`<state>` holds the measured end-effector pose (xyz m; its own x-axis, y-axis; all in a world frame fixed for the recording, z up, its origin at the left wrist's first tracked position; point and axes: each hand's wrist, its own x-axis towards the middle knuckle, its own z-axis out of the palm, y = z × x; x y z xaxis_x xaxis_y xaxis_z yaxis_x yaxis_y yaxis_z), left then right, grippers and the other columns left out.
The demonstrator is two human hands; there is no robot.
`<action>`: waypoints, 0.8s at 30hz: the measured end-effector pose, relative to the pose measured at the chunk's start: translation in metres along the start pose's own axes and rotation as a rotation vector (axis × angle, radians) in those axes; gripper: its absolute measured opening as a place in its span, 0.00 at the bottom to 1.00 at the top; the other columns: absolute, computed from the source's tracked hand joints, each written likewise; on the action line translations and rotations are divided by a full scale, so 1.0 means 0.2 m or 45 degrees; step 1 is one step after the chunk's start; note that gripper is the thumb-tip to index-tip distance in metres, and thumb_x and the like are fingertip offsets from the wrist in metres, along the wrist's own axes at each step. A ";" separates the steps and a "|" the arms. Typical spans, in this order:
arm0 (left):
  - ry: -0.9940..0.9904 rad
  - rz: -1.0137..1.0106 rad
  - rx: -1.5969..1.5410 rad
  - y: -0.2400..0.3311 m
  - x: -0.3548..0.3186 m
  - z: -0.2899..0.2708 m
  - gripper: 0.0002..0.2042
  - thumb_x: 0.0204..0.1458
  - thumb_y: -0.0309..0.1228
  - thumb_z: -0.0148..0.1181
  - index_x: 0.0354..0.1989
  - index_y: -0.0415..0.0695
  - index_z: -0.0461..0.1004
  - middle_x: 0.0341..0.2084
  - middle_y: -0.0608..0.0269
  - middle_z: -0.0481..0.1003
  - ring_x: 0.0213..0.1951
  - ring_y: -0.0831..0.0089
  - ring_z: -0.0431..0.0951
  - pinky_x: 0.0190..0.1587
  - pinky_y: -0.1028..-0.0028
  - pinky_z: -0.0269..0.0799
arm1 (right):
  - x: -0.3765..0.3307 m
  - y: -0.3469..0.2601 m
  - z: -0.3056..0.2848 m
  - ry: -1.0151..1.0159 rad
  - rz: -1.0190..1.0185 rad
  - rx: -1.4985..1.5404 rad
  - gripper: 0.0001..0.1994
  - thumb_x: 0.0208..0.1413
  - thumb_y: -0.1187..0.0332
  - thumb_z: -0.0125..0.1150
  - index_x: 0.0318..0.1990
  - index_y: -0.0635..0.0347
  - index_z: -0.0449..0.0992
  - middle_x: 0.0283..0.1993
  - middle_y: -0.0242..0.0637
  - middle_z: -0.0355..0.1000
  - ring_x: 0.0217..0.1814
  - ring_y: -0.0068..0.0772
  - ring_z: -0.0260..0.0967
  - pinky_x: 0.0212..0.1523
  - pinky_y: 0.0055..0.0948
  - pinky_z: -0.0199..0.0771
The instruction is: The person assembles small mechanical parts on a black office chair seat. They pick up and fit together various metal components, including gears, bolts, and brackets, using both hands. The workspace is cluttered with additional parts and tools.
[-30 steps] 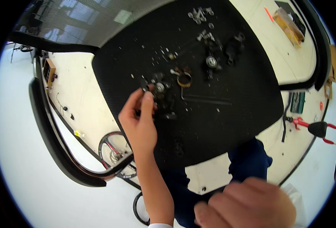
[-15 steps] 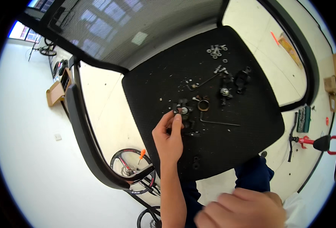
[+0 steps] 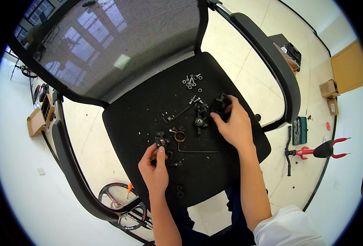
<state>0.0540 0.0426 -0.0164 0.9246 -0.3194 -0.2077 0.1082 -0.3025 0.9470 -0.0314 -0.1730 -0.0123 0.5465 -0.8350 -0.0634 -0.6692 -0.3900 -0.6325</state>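
Observation:
On the black chair seat (image 3: 214,172), my left hand (image 3: 154,172) pinches a black metal bike part (image 3: 161,138) that looks like a brake caliper. My right hand (image 3: 237,125) is closed round a similar black caliper-like part (image 3: 220,102) at the seat's right side; the fingers partly cover it. Between the hands lies another black caliper-like part (image 3: 200,119) with a silver round centre. A brass-coloured ring clamp (image 3: 180,136) sits near my left hand. Two hex keys lie beside these parts, one at the front (image 3: 198,151) and one farther back (image 3: 182,113).
Several bolts and washers (image 3: 191,81) are grouped at the back of the seat, with short bolts (image 3: 195,100) nearer. Black armrests (image 3: 267,53) flank the seat. On the floor are a wheel (image 3: 117,201), an orange-handled screwdriver (image 3: 129,187), a green toolbox (image 3: 299,131) and a red fork (image 3: 304,152).
My right hand has moved from the lower edge up to the black part on the seat's right and closed round it. The view has shifted; my left hand keeps its hold.

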 end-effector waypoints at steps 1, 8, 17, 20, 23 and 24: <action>0.025 0.002 0.002 0.00 0.00 0.00 0.11 0.58 0.29 0.57 0.43 0.34 0.77 0.20 0.69 0.72 0.25 0.84 0.69 0.30 0.82 0.62 | 0.01 -0.01 0.01 -0.038 -0.032 0.009 0.26 0.48 0.68 0.67 0.55 0.61 0.66 0.39 0.41 0.72 0.40 0.44 0.73 0.41 0.39 0.73; 0.068 0.034 -0.120 0.03 -0.06 0.13 0.10 0.57 0.27 0.58 0.43 0.34 0.77 0.21 0.67 0.74 0.24 0.84 0.71 0.28 0.82 0.64 | 0.05 -0.07 0.02 -0.032 -0.188 0.076 0.19 0.47 0.70 0.66 0.47 0.61 0.70 0.39 0.40 0.72 0.38 0.41 0.73 0.36 0.37 0.72; -0.257 0.155 0.331 -0.02 -0.08 0.22 0.14 0.54 0.28 0.60 0.46 0.34 0.74 0.28 0.51 0.78 0.29 0.65 0.78 0.32 0.71 0.73 | -0.06 -0.11 0.05 -0.348 -0.345 -0.027 0.18 0.43 0.64 0.69 0.41 0.63 0.76 0.39 0.38 0.73 0.35 0.41 0.75 0.36 0.34 0.75; -0.326 0.117 0.364 0.00 -0.09 0.23 0.15 0.53 0.29 0.60 0.47 0.34 0.74 0.31 0.47 0.77 0.31 0.59 0.79 0.34 0.68 0.73 | -0.06 -0.12 0.03 -0.392 -0.396 0.144 0.18 0.41 0.69 0.69 0.43 0.61 0.76 0.38 0.36 0.73 0.33 0.39 0.74 0.36 0.34 0.75; -0.317 0.091 0.369 0.03 -0.09 0.22 0.15 0.54 0.30 0.60 0.47 0.33 0.73 0.31 0.47 0.77 0.31 0.58 0.79 0.35 0.67 0.73 | -0.01 -0.11 0.02 -0.346 -0.356 0.377 0.18 0.41 0.72 0.69 0.43 0.61 0.75 0.38 0.36 0.72 0.31 0.38 0.73 0.34 0.33 0.74; -0.311 0.069 0.365 0.04 -0.09 0.22 0.15 0.54 0.30 0.60 0.46 0.33 0.73 0.31 0.47 0.77 0.31 0.58 0.79 0.35 0.67 0.73 | 0.01 -0.10 0.01 -0.311 -0.322 0.464 0.18 0.40 0.73 0.69 0.43 0.60 0.75 0.38 0.36 0.72 0.30 0.37 0.72 0.34 0.33 0.74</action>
<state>0.0231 0.0067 -0.0156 0.8081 -0.5361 -0.2440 -0.0774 -0.5074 0.8582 -0.0150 -0.1657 -0.0011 0.7998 -0.5997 -0.0242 -0.3049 -0.3712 -0.8771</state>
